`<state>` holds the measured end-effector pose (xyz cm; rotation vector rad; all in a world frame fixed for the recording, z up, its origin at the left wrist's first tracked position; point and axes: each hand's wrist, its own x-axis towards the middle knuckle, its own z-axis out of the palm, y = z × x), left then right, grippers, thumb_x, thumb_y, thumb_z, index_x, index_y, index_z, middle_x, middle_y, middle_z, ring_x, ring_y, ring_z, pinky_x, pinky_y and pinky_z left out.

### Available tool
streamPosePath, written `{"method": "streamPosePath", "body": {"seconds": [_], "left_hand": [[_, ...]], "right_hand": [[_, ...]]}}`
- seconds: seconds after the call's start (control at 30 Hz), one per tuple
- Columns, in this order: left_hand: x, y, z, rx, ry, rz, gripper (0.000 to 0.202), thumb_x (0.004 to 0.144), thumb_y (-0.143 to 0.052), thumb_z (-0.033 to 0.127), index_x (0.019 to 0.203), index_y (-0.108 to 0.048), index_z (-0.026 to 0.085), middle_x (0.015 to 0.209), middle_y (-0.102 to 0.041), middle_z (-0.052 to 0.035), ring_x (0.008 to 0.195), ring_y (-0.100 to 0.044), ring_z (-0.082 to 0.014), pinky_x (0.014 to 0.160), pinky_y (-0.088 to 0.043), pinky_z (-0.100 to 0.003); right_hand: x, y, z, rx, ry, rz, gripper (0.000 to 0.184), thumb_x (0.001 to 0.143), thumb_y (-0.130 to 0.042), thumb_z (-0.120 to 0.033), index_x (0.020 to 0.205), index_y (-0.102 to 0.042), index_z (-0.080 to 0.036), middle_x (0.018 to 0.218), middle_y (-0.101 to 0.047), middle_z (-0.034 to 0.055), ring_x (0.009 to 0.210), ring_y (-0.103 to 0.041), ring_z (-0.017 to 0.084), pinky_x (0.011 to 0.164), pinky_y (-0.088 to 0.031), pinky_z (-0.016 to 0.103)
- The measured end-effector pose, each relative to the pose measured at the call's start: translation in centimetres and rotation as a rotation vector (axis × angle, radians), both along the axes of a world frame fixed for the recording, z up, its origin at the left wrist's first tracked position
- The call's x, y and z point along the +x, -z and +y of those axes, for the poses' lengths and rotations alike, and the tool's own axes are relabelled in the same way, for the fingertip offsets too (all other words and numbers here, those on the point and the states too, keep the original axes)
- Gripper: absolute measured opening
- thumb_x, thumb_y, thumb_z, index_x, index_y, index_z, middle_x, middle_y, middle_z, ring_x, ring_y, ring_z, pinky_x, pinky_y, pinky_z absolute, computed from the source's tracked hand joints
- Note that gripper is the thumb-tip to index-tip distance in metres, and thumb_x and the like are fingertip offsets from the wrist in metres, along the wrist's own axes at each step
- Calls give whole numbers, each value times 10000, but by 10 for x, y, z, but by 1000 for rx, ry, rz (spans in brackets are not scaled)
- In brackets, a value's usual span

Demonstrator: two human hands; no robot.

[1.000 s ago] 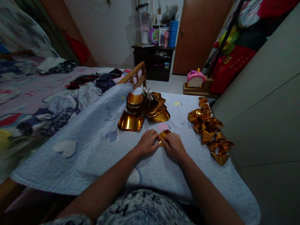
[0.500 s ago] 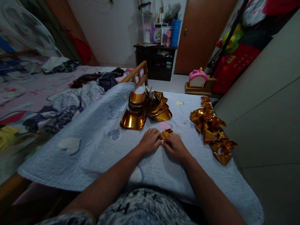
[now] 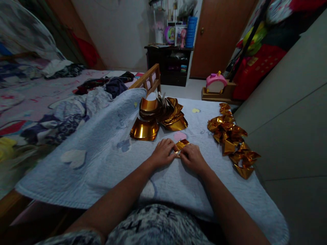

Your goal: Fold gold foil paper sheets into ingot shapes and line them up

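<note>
A small sheet of shiny gold foil paper [image 3: 181, 145] lies on the light-blue quilt [image 3: 114, 177] in front of me, partly folded. My left hand [image 3: 164, 153] grips its left side, fingers curled and thumb at the near edge. On its right side, my right hand [image 3: 191, 156] pinches the same sheet, the two thumbs close together. Part of the paper is hidden under the fingers. Just beyond my hands sits a fanned stack of curved gold foil sheets [image 3: 144, 129]. To the right lies a row of folded gold foil pieces [image 3: 230, 147].
On the left is a bed [image 3: 20, 90] with rumpled clothes and bedding. A wooden rail [image 3: 145, 81] rises behind the quilt's far edge. A pale cabinet [image 3: 288, 136] stands close on the right. Farther back are a dark shelf unit [image 3: 167, 66] and a pink toy case [image 3: 216, 83].
Between my hands, slightly more of the gold paper shows, and the thumbs have shifted a little along its near edge. The view has tilted slightly; the stack and folded pieces stay put.
</note>
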<state>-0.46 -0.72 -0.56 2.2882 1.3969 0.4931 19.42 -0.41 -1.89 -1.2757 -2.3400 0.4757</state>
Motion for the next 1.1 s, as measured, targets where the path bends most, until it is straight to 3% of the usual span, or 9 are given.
{"method": "streamPosePath", "body": {"seconds": [0.67, 1.1], "left_hand": [[-1, 0, -2, -10, 8, 38, 129, 917, -526, 268, 1012, -603, 225, 1122, -584, -60, 1073, -497, -248, 951, -411, -404], [0, 2, -5, 15, 12, 79, 200, 942, -560, 380, 1048, -578, 212, 1169, -561, -78, 1092, -479, -263, 959, -413, -417]], "right_hand": [[-10, -2, -3, 23, 90, -92, 116, 862, -575, -191, 764, -635, -181, 833, -675, 62, 845, -555, 212, 748, -277, 332], [-10, -1, -4, 28, 94, -94, 99, 871, -589, -198, 785, -636, -182, 829, -661, 60, 847, -548, 216, 751, -274, 333]]}}
